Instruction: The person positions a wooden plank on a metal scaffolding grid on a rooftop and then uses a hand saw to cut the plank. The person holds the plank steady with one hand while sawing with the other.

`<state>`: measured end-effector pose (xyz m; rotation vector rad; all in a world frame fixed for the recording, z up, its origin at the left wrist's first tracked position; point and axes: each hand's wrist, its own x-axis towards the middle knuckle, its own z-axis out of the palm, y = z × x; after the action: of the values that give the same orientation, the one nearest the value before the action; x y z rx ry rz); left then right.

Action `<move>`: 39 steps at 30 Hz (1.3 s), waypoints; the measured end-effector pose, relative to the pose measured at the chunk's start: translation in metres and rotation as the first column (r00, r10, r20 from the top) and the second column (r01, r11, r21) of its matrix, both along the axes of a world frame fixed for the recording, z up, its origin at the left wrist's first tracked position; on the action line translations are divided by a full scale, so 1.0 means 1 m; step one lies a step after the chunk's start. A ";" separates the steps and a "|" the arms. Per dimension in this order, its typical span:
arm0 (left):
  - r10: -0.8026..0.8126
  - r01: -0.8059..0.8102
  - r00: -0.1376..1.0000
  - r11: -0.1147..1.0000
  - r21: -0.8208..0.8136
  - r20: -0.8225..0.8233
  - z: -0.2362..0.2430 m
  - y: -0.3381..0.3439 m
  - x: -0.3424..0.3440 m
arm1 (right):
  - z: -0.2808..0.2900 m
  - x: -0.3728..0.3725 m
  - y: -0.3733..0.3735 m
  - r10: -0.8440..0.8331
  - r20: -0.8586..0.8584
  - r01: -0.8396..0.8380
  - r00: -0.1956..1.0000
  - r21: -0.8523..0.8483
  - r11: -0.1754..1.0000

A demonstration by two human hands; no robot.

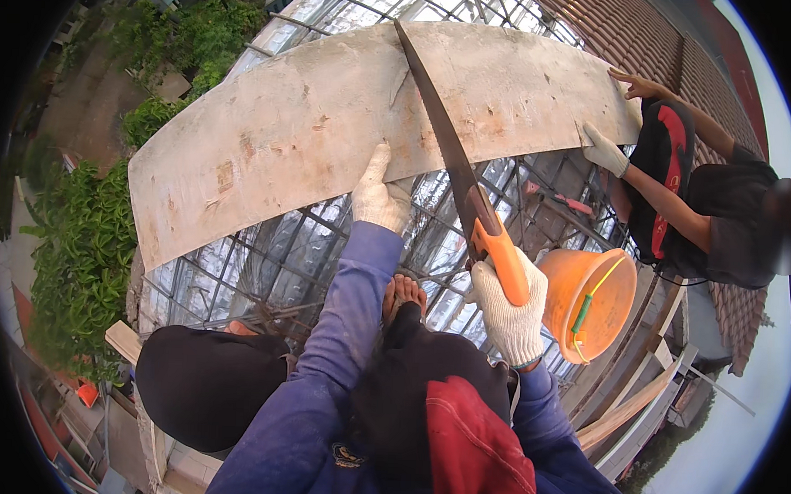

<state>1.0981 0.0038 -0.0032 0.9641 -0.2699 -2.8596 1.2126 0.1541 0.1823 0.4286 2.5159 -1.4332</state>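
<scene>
My gloved right hand (511,316) is closed around the orange handle of a hand saw (447,140). The saw's long dark blade slants up and left across a pale, stained board (269,125), its tip reaching the board's far edge. Whether the teeth touch the board I cannot tell. At the board's near edge, my gloved left hand (382,194) grips it, thumb on top and fingers hidden beneath. On the right, a co-worker's gloved hand (604,150) and bare hand (636,84) hold the board's end.
An orange bucket (555,292) with a yellow-green handle stands right of my right hand. Below the board lies a steel bar grid (282,243) over shiny sheeting, where my bare foot (406,295) rests. A red-handled tool (571,203) lies near the co-worker. Wooden planks (629,408) lie lower right.
</scene>
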 end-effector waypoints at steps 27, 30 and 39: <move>-0.024 0.022 0.999 0.998 0.067 0.033 0.005 -0.002 -0.005 | 0.023 0.028 0.023 -0.016 0.111 -0.003 0.994 0.171 0.985; -0.061 0.062 0.997 0.998 0.029 -0.043 0.015 0.000 -0.001 | 0.044 0.102 0.042 0.178 0.034 -0.162 0.983 0.609 0.776; -0.068 0.067 0.997 0.997 0.026 0.027 -0.002 0.002 -0.001 | 0.001 -0.016 0.009 0.003 0.027 -0.004 1.000 0.035 0.999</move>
<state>1.0973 0.0060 -0.0053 1.0195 -0.2754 -2.9185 1.1964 0.1632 0.1833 0.4472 2.5223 -1.3749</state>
